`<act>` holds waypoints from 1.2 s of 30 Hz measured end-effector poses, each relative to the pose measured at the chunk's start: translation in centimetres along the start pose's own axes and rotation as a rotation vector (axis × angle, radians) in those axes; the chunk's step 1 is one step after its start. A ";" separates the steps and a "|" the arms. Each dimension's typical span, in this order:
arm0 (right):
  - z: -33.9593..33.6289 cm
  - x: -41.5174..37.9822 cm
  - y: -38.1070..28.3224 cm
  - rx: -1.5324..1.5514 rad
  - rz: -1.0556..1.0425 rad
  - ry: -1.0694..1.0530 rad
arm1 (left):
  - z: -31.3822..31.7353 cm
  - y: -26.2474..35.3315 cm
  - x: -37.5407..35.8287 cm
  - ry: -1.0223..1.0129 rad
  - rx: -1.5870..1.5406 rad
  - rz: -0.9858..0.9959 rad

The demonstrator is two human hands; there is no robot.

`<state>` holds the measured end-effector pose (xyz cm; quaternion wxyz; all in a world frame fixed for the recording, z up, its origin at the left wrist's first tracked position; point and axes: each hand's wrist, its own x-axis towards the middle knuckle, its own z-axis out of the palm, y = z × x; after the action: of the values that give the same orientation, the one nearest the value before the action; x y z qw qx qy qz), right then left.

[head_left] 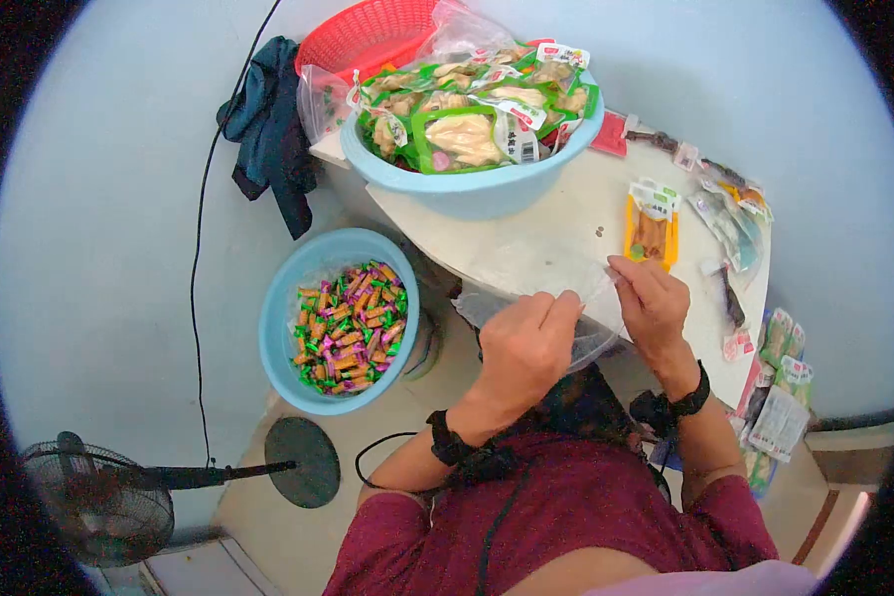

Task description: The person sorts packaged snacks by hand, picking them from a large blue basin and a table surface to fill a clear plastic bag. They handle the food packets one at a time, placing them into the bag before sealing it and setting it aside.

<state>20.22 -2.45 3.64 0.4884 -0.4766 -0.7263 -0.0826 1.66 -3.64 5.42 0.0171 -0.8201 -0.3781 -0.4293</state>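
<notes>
A clear plastic bag (594, 343) hangs at the table's near edge, stretched between my two hands. My left hand (528, 348) is closed, its thumb and fingers pinching the bag's rim. On the other side, my right hand (654, 303) pinches the rim between thumb and forefinger. What lies inside the bag, if anything, I cannot make out. Just beyond my right hand, a yellow-edged food packet (652, 226) lies flat on the white table (556, 233). Farther back stands a light blue basin (457, 197) heaped with green-edged vacuum packs (467, 137).
A blue tub (270, 333) of small wrapped snacks (348, 333) stands lower left. Behind the basin is a red basket (363, 42). Dark strips and packets (730, 223) line the table's right side; more packs (780, 397) lie below. A fan (99, 502) stands lower left.
</notes>
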 end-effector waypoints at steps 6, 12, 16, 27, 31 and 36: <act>0.3 0.3 -0.3 -0.178 -0.199 0.010 | -1.0 -0.5 -0.4 0.009 0.016 0.060; 0.7 1.0 -1.7 -0.128 -0.095 0.022 | -1.1 -1.3 -1.3 -0.066 0.096 0.014; 1.6 1.2 -3.0 -0.062 -0.035 0.017 | -2.1 -1.8 -1.2 -0.074 0.110 -0.039; 3.3 0.8 -3.5 -0.212 -0.243 -0.053 | -3.7 -4.1 -3.3 0.048 0.142 -0.005; 2.9 0.4 -3.5 -0.255 -0.270 -0.086 | -3.9 -4.2 -3.3 0.045 0.127 0.019; 2.4 0.1 -2.8 -0.251 -0.292 -0.046 | -3.4 -3.3 -2.5 0.098 0.096 0.072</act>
<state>16.56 -2.46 3.52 0.3913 -0.4250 -0.7826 -0.2318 -3.66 -4.01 4.82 0.0904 -0.8094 -0.3670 -0.4495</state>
